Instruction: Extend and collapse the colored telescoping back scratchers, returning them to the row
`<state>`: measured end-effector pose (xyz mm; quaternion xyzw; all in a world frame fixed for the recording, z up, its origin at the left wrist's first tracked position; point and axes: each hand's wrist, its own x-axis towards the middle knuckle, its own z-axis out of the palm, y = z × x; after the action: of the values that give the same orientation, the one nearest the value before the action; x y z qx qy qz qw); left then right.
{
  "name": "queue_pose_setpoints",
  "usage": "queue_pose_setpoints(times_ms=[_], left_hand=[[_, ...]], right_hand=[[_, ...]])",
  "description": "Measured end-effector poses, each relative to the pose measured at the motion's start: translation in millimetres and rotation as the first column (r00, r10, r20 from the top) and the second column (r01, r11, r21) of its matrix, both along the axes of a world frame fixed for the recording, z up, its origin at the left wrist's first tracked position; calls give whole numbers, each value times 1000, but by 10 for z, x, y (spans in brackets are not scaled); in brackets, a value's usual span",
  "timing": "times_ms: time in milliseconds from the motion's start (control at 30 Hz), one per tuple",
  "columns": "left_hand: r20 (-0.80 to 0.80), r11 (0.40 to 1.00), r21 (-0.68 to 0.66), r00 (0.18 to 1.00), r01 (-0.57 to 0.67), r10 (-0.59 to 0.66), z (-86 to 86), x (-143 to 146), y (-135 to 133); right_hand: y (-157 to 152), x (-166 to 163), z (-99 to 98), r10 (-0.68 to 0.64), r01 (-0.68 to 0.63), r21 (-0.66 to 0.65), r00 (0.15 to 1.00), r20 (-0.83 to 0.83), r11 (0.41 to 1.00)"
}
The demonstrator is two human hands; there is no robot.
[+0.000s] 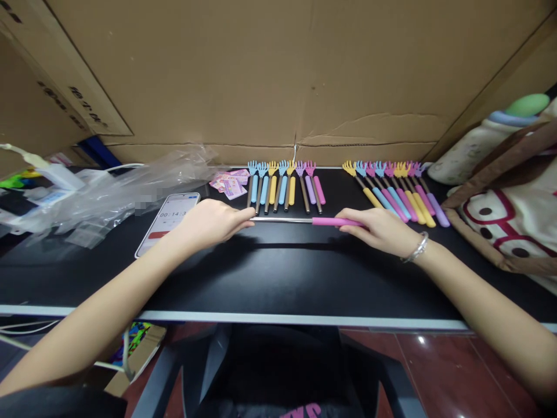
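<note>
A telescopic back scratcher [324, 221] is stretched level above the black table, with a bare silver rod and a pink handle. My left hand [215, 222] pinches the rod's far left end, hiding the tip there. Around the pink handle, the fingers of my right hand [380, 230] are closed. Behind the rod, several hand-shaped scratcher heads on dark rods [266, 188] lie beside loose coloured sleeves [292, 190] in blue, yellow, purple and pink. Several scratchers with handles [398, 194] lie in a slanted row beyond my right hand.
A phone showing a timer [174, 208] lies by my left forearm. Clear plastic bags [126, 188] and small purple-pink cards [232, 183] are at the left. To the right stand a cloth bag [513, 215] and a bottle [474, 145]. Cardboard [278, 75] walls the back; the table edge [278, 318] is nearest.
</note>
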<state>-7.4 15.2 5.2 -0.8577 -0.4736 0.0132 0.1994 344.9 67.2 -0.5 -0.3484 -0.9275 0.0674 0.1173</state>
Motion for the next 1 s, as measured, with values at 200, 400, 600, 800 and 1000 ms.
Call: queue_pose_setpoints(times_ms=[200,400,600,800,1000], left_hand=[[-20,997,-73,1000,-16,15,-2,18,-11],[79,985,-172,997,33,-20,-16,-18,-3],[191,942,-329,982,63,1,59,-26,-23],[143,973,-228,990,41,-8,77,-27,-7],[26,1000,-25,1000,-17,17,52,-20,-11]], right_hand=[[-47,-11,-31,-13,3,280,999,32,960],[-79,-20,-81,-37,22,468,999,22,883],[-132,-33,-40,-33,0,553,998,51,833],[-155,-48,-39,-66,55,497,998,4,866],[-139,-57,-35,-55,66,343,998,-42,937]])
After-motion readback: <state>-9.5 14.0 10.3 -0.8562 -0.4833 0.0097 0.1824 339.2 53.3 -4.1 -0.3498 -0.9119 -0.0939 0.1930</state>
